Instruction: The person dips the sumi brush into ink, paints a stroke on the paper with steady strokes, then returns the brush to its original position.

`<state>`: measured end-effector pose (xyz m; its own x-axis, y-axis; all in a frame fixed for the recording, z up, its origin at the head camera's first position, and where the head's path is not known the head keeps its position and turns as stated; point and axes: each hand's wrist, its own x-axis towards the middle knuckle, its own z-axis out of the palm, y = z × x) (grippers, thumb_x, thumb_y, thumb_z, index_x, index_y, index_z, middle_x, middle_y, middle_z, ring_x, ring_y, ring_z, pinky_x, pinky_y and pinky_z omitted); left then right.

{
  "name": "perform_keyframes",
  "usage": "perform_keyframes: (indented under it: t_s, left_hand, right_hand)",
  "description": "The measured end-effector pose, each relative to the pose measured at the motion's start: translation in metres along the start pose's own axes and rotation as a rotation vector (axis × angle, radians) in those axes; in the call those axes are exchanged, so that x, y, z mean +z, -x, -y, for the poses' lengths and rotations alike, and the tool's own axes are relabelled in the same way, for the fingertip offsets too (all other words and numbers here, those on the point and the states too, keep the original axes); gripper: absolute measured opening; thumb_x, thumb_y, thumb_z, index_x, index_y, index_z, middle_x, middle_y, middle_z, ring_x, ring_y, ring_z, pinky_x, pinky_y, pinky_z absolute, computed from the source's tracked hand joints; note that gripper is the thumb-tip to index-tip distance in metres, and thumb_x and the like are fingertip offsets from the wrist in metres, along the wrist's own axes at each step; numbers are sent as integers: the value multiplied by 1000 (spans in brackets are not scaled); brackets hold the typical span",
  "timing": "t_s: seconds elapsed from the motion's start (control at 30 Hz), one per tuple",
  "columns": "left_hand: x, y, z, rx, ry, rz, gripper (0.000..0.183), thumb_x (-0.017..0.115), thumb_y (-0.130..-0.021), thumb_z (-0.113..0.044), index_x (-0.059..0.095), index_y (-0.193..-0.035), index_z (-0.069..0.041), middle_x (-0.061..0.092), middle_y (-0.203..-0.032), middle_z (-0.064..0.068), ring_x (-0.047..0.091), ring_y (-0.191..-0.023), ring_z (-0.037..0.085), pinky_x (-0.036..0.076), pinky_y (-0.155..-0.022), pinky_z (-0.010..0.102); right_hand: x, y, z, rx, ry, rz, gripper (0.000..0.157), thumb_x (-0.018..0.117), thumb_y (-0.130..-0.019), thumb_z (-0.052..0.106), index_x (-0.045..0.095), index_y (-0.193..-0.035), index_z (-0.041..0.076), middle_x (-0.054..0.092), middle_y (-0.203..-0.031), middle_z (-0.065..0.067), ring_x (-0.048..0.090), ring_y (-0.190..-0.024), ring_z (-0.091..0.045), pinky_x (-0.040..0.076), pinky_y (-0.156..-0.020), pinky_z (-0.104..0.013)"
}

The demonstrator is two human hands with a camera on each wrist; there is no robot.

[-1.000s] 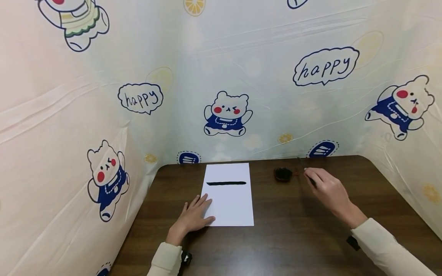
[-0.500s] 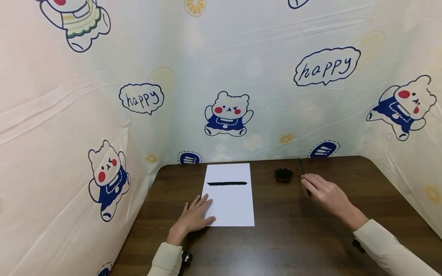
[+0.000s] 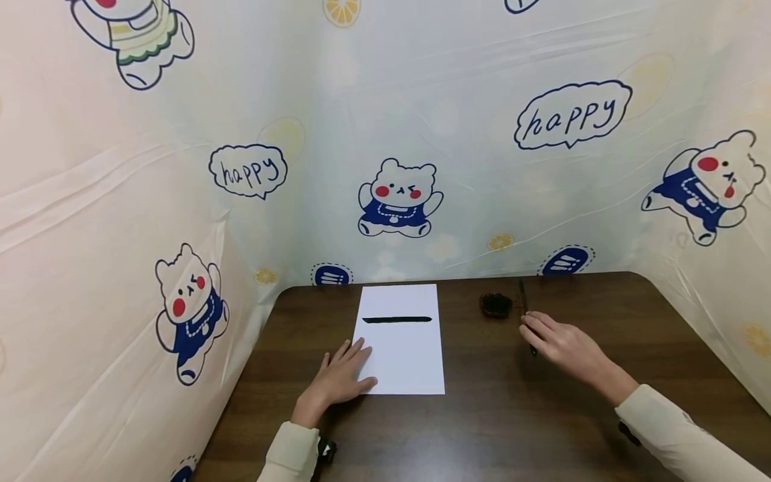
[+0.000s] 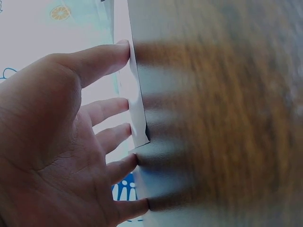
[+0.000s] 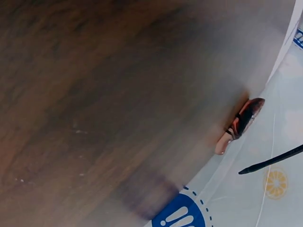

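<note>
In the head view, my left hand (image 3: 337, 376) lies with spread fingers on the left edge of a white paper sheet (image 3: 403, 361). The left wrist view shows that hand (image 4: 57, 113) with thumb and fingertips at the sheet's edge. A thick black horizontal stroke (image 3: 397, 320) crosses the paper's upper half. My right hand (image 3: 572, 351) pinches a slim dark writing brush (image 3: 523, 298), slanted over the table. Just left of the brush sits a small dark ink dish (image 3: 496, 305). In the right wrist view, one tapered brush end (image 5: 270, 163) shows; the fingers are out of frame.
A brown wooden table (image 3: 421, 435) with rounded far corners carries everything. Behind and beside it hangs a pale curtain (image 3: 470, 201) printed with bears, orange slices and "happy" bubbles. The ink dish stands between the paper and my right hand.
My right hand has come nearer to me and slightly left with the brush, showing more of its upper part beside the dish. My left hand and the paper stay put.
</note>
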<state>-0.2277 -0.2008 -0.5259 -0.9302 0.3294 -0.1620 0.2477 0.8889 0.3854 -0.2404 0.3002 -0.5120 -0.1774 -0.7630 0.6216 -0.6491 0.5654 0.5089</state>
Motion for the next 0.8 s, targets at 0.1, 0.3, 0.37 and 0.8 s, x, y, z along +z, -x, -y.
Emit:
perform_keyframes:
  t_s: [0.1, 0.3, 0.37, 0.8]
  left_hand:
    - [-1, 0, 0, 1, -1, -2, 77, 71, -98, -49, 46, -163, -16, 28, -177, 10, 20, -164, 43, 11, -124, 81]
    - [-1, 2, 0, 7, -2, -2, 77, 72, -98, -48, 46, -162, -15, 28, -177, 10, 21, -164, 44, 12, -124, 81]
    - [-1, 2, -1, 7, -2, -1, 77, 71, -98, -48, 46, -162, -15, 28, -177, 10, 20, -164, 44, 12, -124, 81]
    - [-2, 2, -1, 12, 2, 5, 77, 70, -99, -49, 44, -164, -16, 26, -178, 10, 19, -165, 43, 11, -124, 81]
  right_hand:
    - [2, 2, 1, -20, -2, 16, 49, 25, -115, -2, 74, -113, 0, 76, -114, -21, 75, -101, -33, 61, -58, -34]
    - [5, 4, 4, -55, 14, 49, 51, 24, -116, 1, 74, -110, 2, 76, -112, -20, 75, -100, -32, 60, -57, -31]
    - [6, 5, 5, -61, 16, 59, 53, 22, -117, 2, 75, -109, 2, 75, -111, -20, 75, -99, -31, 60, -56, -31]
    - [15, 6, 14, -79, -4, 100, 61, 17, -117, 1, 77, -105, 5, 76, -108, -18, 75, -96, -29, 61, -57, -30]
